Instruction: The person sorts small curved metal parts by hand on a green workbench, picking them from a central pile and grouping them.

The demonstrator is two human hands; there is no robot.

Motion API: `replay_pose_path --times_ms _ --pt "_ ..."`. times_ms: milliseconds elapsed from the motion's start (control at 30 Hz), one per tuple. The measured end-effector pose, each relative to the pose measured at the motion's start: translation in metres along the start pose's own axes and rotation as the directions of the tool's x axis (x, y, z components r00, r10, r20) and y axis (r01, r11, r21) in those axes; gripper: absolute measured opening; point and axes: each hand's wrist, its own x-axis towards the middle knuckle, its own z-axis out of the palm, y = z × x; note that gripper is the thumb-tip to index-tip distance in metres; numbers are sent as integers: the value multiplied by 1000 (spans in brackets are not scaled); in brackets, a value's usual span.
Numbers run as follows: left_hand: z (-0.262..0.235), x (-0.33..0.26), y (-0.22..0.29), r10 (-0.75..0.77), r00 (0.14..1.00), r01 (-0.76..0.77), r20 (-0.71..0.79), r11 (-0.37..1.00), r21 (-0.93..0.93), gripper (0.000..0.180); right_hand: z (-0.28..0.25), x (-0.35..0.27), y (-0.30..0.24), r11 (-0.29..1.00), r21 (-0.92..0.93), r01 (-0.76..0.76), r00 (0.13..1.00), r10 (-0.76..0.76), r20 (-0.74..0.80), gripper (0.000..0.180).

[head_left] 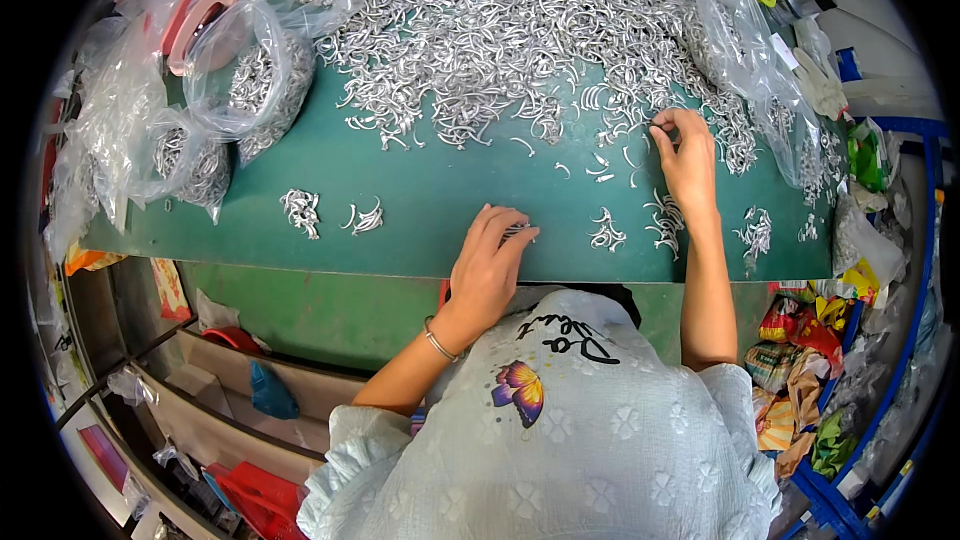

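Observation:
A big heap of small curved silver metal pieces (500, 30) covers the far part of the green table (400, 190). Close to the near edge, my left hand (485, 265) is curled over a few of these curved pieces (515, 231), which show between thumb and fingers. At the heap's right-hand edge, my right hand (688, 158) has thumb and forefinger drawn together; what sits between the tips is too small to make out. Several loose pieces (600, 168) lie left of my right wrist. Small clusters (606, 230) rest along the near edge, on both sides of my left hand.
Clear plastic bags (265, 90) of the metal pieces stand at the left, beside a pink-rimmed container (195, 30). More plastic bags (740, 50) lie along the right side. A blue metal frame (925, 240) and colourful packets (800, 330) are right of the table; an open drawer (230, 390) is lower left.

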Motion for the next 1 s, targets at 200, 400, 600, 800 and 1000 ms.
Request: replay_pose_path --times_ms 200,400,600,800,1000 --pt "1 -1 -1 -5 1000 5 1 1000 -15 29 5 4 -1 975 -133 176 984 -174 29 7" --pt "2 1 0 -2 1000 3 17 1000 -18 31 4 -1 -10 964 -214 160 987 -150 60 9" --pt "2 1 1 -28 1000 28 6 999 -27 29 -2 -1 -1 990 -107 87 993 -77 90 17" --pt "3 1 0 2 1000 -2 6 1000 -11 30 1 -10 -3 976 -181 118 990 -100 103 16" --pt "2 1 3 -36 999 36 -1 999 -30 30 -20 -8 17 993 87 -83 996 79 40 8"
